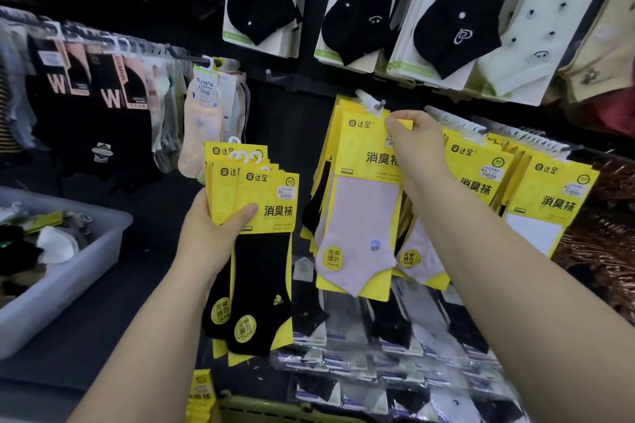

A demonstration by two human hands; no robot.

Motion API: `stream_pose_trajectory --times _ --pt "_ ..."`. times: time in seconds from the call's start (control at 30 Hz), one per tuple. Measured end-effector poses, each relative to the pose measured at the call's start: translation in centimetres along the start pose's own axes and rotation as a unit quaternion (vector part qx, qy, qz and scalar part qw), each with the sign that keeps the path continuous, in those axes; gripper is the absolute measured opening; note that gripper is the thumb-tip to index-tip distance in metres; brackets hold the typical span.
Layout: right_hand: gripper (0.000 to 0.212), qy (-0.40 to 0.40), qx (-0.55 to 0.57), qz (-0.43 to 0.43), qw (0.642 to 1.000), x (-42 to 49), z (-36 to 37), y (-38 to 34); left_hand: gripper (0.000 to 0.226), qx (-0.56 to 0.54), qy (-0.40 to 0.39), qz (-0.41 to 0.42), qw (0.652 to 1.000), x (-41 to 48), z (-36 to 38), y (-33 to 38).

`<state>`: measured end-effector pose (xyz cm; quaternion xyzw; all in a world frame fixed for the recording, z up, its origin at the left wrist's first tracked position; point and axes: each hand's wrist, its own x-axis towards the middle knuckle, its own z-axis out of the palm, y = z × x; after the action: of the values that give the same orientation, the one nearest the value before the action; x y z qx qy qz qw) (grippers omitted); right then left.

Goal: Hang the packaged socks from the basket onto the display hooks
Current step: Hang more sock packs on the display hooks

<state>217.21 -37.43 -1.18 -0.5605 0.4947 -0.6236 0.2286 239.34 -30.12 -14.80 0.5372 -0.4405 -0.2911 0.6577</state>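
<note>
My left hand [214, 228] grips a fanned stack of yellow-carded black sock packs [256, 251] in front of the dark display wall. My right hand [414, 144] pinches the top of a yellow pack with a pale pink sock [360, 216], right below a display hook [372, 102] where its white hanger sits. More yellow packs hang behind that one on the same hook. A yellow-green basket rim [261, 409] shows at the bottom edge, with one yellow pack [201, 391] standing in it.
A grey plastic bin [65, 282] of loose socks stands at the left. Rows of hanging sock packs fill the wall: black socks [360, 10] above, yellow packs [546, 192] to the right, clear-wrapped packs [395, 336] below. An empty hook [275, 76] juts out centre.
</note>
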Motion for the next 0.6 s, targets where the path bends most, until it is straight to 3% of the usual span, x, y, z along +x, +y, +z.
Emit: stream_pose_trajectory --times 0.13,0.27,0.33,0.4,0.5,0.6 --pt "0.02 0.033 -0.013 -0.002 0.999 -0.4 0.4 0.5 0.032 0.008 -0.032 0.005 0.999 -0.2 0.0 0.6" --pt "0.045 0.066 -0.051 0.008 0.996 -1.7 -0.4 1.0 0.03 0.001 -0.052 0.011 0.999 -0.4 0.2 1.2" --pt "0.046 0.079 -0.107 -0.037 0.99 -3.2 -0.7 1.3 0.032 -0.015 -0.054 0.012 0.998 -0.4 0.2 1.5" --pt "0.035 0.015 -0.112 -0.085 0.99 -5.2 -0.4 1.6 0.035 -0.038 -0.059 0.008 0.997 -0.6 0.5 2.0" --pt "0.034 -0.16 -0.078 -0.045 0.983 -8.0 1.2 1.5 0.047 -0.08 -0.077 -0.003 0.994 -1.4 1.2 2.6" --pt "0.043 -0.171 -0.065 -0.027 0.983 -8.8 1.9 1.4 0.054 -0.119 -0.097 -0.012 0.988 -2.1 2.0 2.9"
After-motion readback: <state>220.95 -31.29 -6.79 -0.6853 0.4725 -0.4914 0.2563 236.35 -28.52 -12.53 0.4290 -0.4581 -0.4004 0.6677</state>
